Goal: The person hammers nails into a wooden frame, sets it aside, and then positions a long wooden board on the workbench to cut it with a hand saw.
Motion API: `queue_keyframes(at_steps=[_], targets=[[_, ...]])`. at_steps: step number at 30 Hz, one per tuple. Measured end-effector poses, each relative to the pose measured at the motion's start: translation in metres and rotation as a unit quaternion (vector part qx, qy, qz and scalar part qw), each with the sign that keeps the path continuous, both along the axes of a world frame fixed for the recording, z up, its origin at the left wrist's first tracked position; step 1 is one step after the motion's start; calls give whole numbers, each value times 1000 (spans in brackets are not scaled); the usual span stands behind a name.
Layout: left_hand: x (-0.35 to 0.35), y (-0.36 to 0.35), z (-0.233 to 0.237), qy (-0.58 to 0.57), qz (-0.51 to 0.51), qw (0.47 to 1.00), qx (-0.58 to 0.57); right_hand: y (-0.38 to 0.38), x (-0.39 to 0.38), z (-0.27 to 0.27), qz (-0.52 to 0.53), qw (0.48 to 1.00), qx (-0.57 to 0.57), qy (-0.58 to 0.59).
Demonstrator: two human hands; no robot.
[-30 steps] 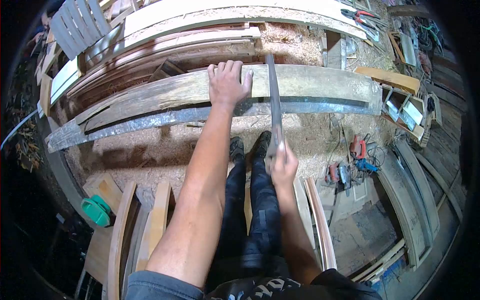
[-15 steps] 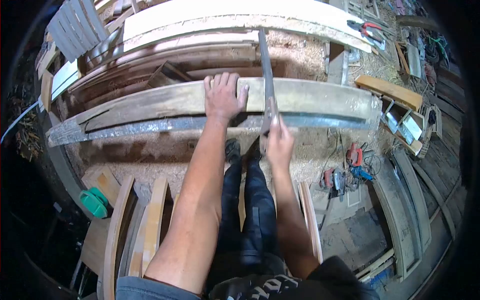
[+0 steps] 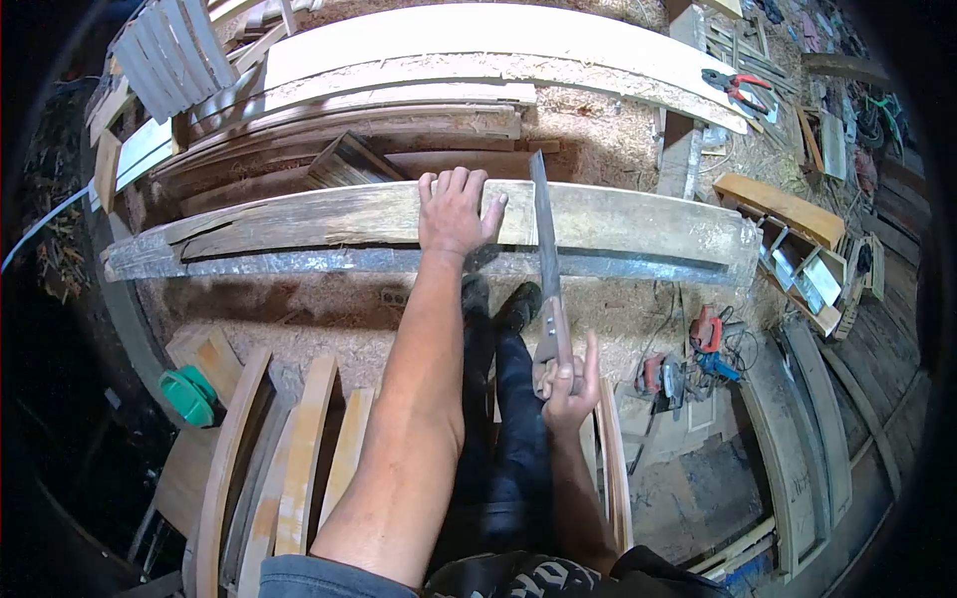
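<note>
My left hand (image 3: 456, 217) presses on a long weathered wooden plank (image 3: 638, 221), its fingers bent over the far edge and the thumb held apart. My right hand (image 3: 571, 394) is closed round the handle of a hand saw (image 3: 547, 254), with one finger stretched forward along it. The saw's narrow blade points away from me and crosses the plank to the right of my left hand. Its tip reaches just past the far edge. Along the plank's near side runs a strip with a shiny, plastic-like covering (image 3: 399, 261).
Beyond lies a pale board (image 3: 478, 40), with red-handled pliers (image 3: 736, 88) at its right end. Power tools (image 3: 706, 334) with cords sit to the right. A green case (image 3: 189, 396) and several upright timbers (image 3: 304, 453) stand at left. Sawdust covers the ground.
My right hand has drawn the saw back toward me, so the tip has come from far beyond the plank to its far edge. My left hand stays on the plank.
</note>
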State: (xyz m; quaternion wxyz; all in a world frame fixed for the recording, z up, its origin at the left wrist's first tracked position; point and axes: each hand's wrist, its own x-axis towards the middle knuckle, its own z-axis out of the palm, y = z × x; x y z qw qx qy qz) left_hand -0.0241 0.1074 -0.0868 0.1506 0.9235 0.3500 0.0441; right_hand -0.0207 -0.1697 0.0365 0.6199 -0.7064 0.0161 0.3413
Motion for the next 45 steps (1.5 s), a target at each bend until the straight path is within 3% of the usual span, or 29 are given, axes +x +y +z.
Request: queue_keyframes(at_steps=[1, 5, 6, 7, 9, 11, 13, 17, 19, 20, 21, 23, 28, 32, 35, 37, 39, 40, 41, 43, 45], targets=[[0, 1, -2, 1, -6, 1000, 14, 5, 3, 8, 40, 999, -3, -29], [-1, -2, -4, -10, -7, 1000, 13, -7, -17, -4, 29, 998, 47, 27], [-1, -3, -4, -2, -4, 1000, 15, -9, -24, -8, -2, 997, -30, 69], [-1, -4, -4, -14, -2, 1000, 10, -18, -29, -7, -5, 997, -33, 66], [-2, -3, -6, -1, 2, 1000, 4, -26, -37, -12, -75, 994, -79, -3], [-3, -3, -9, -40, -9, 999, 32, -23, -21, 25, -24, 1000, -1, -4], [-3, -5, -5, -38, -17, 999, 33, -24, -15, 42, 54, 997, -4, -48], [6, -3, -1, -9, -15, 1000, 8, -36, -20, 27, 69, 997, -22, 8], [26, -4, 3, 77, 80, 993, -50, -44, -31, -1, -2, 1000, -15, -13], [26, -7, 5, 81, 77, 993, -41, -48, -35, -3, -12, 999, -35, -8], [24, -11, 5, 56, 63, 996, 13, -44, -38, -3, -10, 999, -32, -7], [23, -11, 3, 52, 71, 996, -10, -36, -41, -3, -23, 992, -111, -54], [24, -12, 4, 51, 83, 995, -13, -10, -53, -10, -16, 996, -57, -67], [25, -12, 5, 48, 87, 995, -10, 12, -57, -21, 20, 991, -84, -100], [25, -12, 2, 36, 91, 995, -11, 4, -60, -9, -21, 994, -103, -8], [26, -11, 2, 51, 87, 995, -22, -15, -67, -30, -27, 993, -103, -54], [25, -10, 2, 61, 86, 994, -29, 15, -35, -43, -46, 993, -88, -71], [24, -10, 3, 67, 86, 994, -33, 48, -6, -33, 1, 981, -143, -133], [24, -9, 7, 69, 83, 993, -41, 72, 14, -27, -29, 993, -115, 9], [27, -10, 7, 69, 84, 993, -52, 70, 10, -27, -17, 993, -111, -33], [27, -9, 5, 69, 87, 993, -36, 35, -17, -8, 19, 967, -142, -210]])
